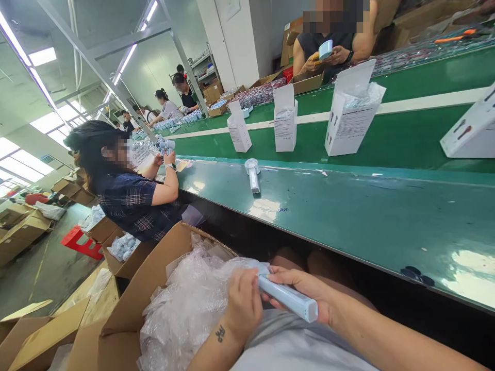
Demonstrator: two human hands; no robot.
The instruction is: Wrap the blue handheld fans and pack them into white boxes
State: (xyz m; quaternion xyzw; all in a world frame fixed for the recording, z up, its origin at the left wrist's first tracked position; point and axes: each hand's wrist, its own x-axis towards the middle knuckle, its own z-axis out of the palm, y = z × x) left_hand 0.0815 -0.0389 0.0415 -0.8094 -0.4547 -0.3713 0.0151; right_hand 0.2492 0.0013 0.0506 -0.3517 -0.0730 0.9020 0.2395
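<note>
A light blue handheld device point(288, 299) with a long, angular handle lies across my lap area, its handle end toward the lower right. My right hand point(301, 288) grips it from the far side, thumb along the top of the handle. My left hand point(244, 296) is closed at the head end, fingers curled on a clear bubble-wrap bag point(247, 263) that seems to cover the head. The head itself is mostly hidden by the plastic and my fingers. A similar device point(253, 175) with a round head rests on the green workbench point(348, 206), beyond my hands.
At my left stands an open carton point(127, 293) heaped with bubble-wrap bags point(185, 304). White boxes point(350, 121) with raised flaps stand on the green conveyor point(309, 129). A co-worker point(124, 190) sits to the left; another person point(332, 51) works across the line. A red stool point(81, 242) is on the floor.
</note>
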